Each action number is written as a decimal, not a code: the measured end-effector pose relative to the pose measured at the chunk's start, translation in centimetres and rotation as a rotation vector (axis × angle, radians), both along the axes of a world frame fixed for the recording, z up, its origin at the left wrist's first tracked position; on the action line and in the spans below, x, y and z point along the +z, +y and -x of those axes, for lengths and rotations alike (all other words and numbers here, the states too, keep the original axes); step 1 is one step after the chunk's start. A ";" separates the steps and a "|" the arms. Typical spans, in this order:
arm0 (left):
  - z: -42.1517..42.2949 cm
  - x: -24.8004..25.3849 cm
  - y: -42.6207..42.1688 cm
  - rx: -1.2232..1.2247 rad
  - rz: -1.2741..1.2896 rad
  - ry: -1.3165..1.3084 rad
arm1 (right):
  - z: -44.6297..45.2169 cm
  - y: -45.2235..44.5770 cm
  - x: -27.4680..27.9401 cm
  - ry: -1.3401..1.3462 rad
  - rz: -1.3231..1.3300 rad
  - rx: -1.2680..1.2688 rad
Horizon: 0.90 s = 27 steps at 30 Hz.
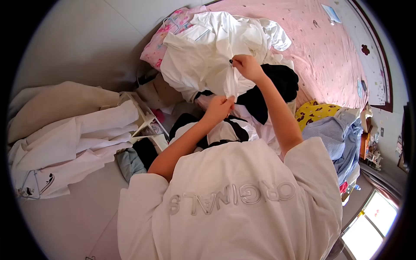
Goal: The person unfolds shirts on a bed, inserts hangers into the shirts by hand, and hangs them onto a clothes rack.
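Observation:
A white garment (pixel 203 52) is spread on the edge of the bed in front of me; its exact kind is hard to tell. My left hand (pixel 219 108) is closed, pinching its near end. Higher up, my right hand (pixel 248 68) is closed at a small dark piece on the fabric, possibly a zip pull or cord end. Between the two hands a narrow strip of the white cloth is drawn taut. Black cloth (pixel 277 84) lies just under my right forearm, and more black and white clothing is bunched below my left hand.
The bed has a pink cover (pixel 299 26), with a pink floral pillow (pixel 155 47) beside the wall. Pale clothes (pixel 69 134) are heaped at left, near a white rack (pixel 145 113). Yellow patterned cloth (pixel 315 113) and a blue striped garment (pixel 330 135) hang at right.

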State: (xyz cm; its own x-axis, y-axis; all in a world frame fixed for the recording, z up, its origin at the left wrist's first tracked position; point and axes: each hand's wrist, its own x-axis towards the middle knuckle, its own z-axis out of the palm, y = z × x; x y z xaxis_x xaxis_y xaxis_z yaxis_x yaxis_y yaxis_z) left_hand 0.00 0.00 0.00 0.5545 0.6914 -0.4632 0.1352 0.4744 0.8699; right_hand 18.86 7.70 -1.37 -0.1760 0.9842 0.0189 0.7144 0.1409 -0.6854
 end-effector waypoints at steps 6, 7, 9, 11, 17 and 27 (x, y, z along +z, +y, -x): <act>-1.1 0.0 -0.6 -0.190 0.041 -0.095 | -0.1 0.2 2.9 -0.119 -0.085 0.235; -1.3 -0.4 -0.6 -0.244 0.041 -0.086 | 0.1 -0.2 3.4 -0.117 -0.105 0.270; -1.9 -0.9 -0.6 -0.355 0.045 -0.064 | -0.2 -0.2 3.5 -0.099 -0.103 0.319; -2.9 -0.5 -0.1 -0.455 -0.001 -0.059 | -1.0 0.2 3.1 -0.074 -0.051 0.345; -5.4 1.1 0.0 -0.515 -0.048 -0.075 | -3.4 1.9 4.4 0.123 0.191 0.297; -5.9 0.0 -0.6 -0.778 0.105 -0.050 | -1.7 -0.3 5.5 -0.117 -0.087 0.334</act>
State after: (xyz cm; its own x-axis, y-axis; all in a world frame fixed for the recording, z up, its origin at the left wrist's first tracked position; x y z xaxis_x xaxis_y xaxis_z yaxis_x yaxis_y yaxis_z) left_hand 5.86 -0.56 0.01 0.8830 0.0496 -0.4668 0.4246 0.3396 0.8393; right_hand 20.56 7.44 4.13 -0.4932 0.8678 0.0607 0.6920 0.4337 -0.5771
